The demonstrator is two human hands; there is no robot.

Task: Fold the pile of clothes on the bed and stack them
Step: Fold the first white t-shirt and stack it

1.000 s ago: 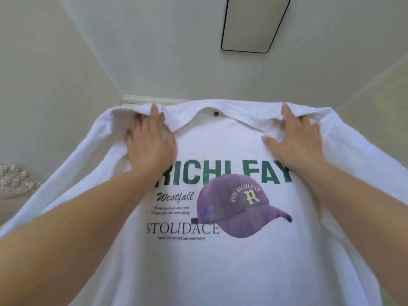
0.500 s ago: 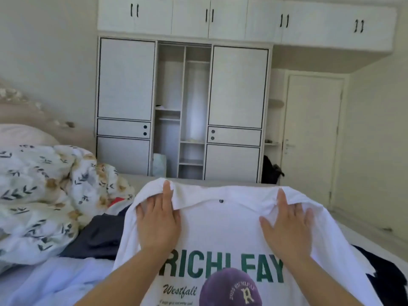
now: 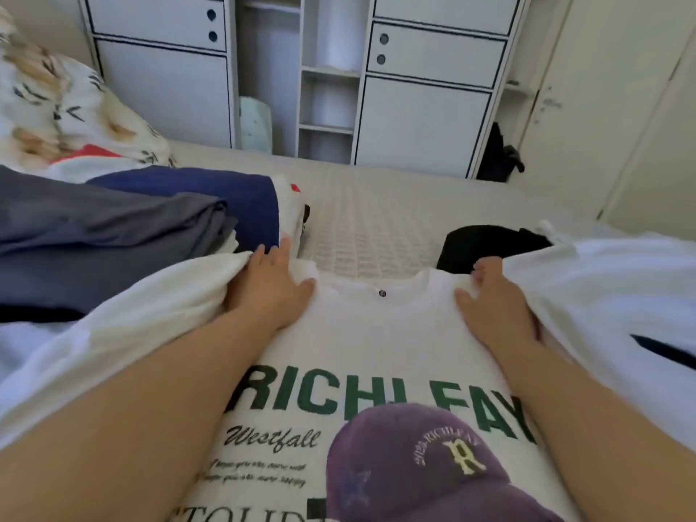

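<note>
A white T-shirt (image 3: 376, 333) with green lettering and a purple cap print lies face up on the bed (image 3: 369, 220), collar pointing away from me. My left hand (image 3: 269, 288) grips its left shoulder, where the sleeve bunches up. My right hand (image 3: 493, 303) grips the right shoulder with curled fingers. To the left sits a pile of grey (image 3: 94, 235) and navy (image 3: 226, 197) clothes. A black garment (image 3: 486, 243) lies just beyond my right hand.
A floral duvet (image 3: 56, 107) is heaped at the far left. A white wardrobe (image 3: 422, 118) with open shelves stands past the bed's far edge, and a door (image 3: 602, 107) is at the right. Pale cloth (image 3: 22, 348) lies at the near left.
The T-shirt was held up in the air by its shoulders; both hands have brought it down flat onto the bed, and my view has tilted from the ceiling down to the mattress.
</note>
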